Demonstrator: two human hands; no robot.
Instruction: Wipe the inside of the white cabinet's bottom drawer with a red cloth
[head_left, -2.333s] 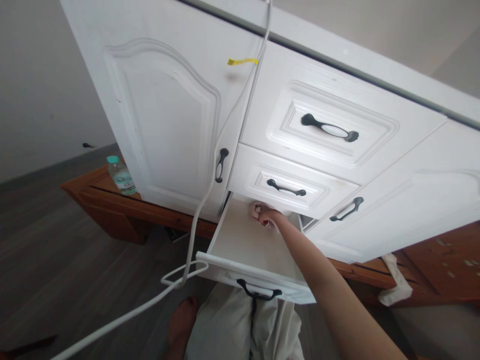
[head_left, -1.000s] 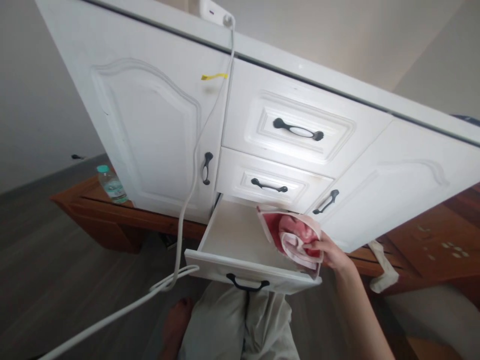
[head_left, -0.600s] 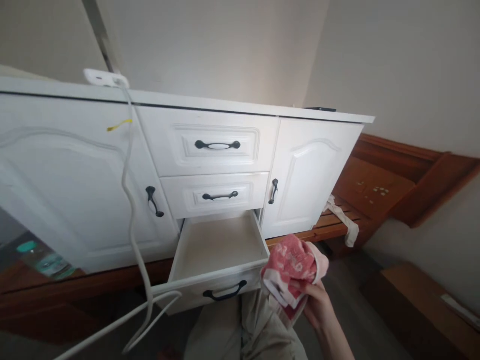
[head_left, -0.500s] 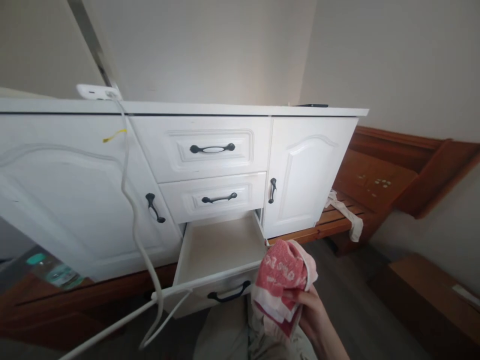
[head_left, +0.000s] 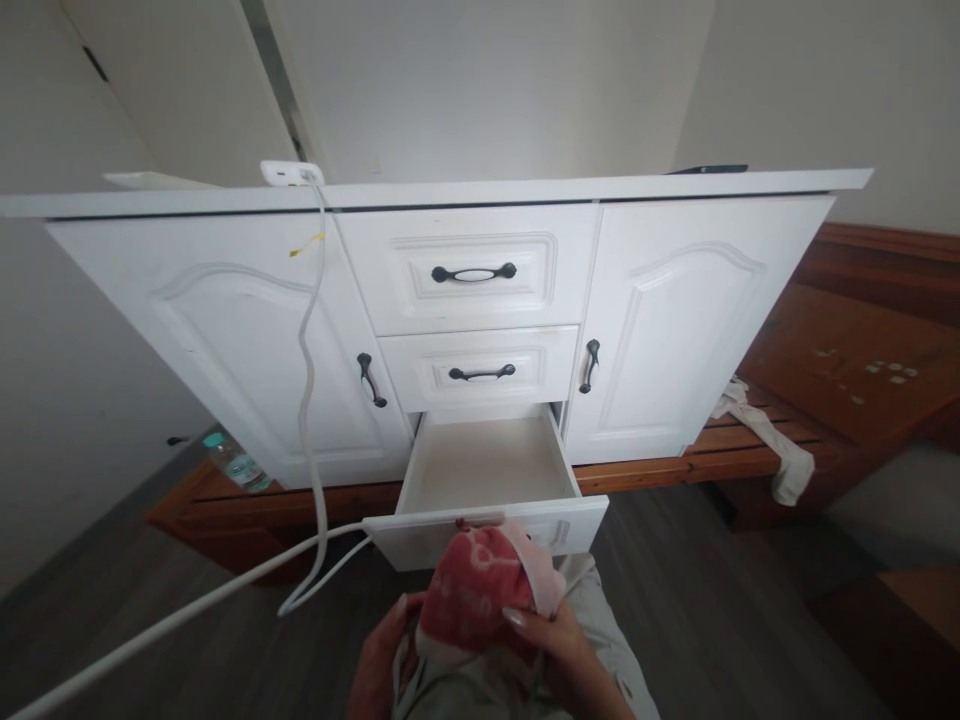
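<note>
A red and pink cloth (head_left: 480, 590), perhaps a towel, is bunched up in front of the drawer at the bottom centre. My right hand (head_left: 559, 635) grips its right side, thumb on top. At its left edge is my left hand (head_left: 386, 650), fingers curled against the cloth; part of that hand is hidden behind the fabric. Just beyond the cloth, the lowest drawer (head_left: 491, 465) of the white cabinet is pulled out, and its pale bottom shows bare. The cloth covers the middle of the drawer's front.
A white cable (head_left: 307, 390) hangs from a power strip (head_left: 291, 173) on the cabinet top and runs past the drawer's left corner. A plastic bottle (head_left: 238, 465) lies at the left on the wooden bench (head_left: 735, 462); white fabric (head_left: 772, 435) hangs off its right end.
The cloth has moved left, in front of the drawer. My left hand has come into view at its left side. The view has shifted, showing more of the cabinet's left side.
</note>
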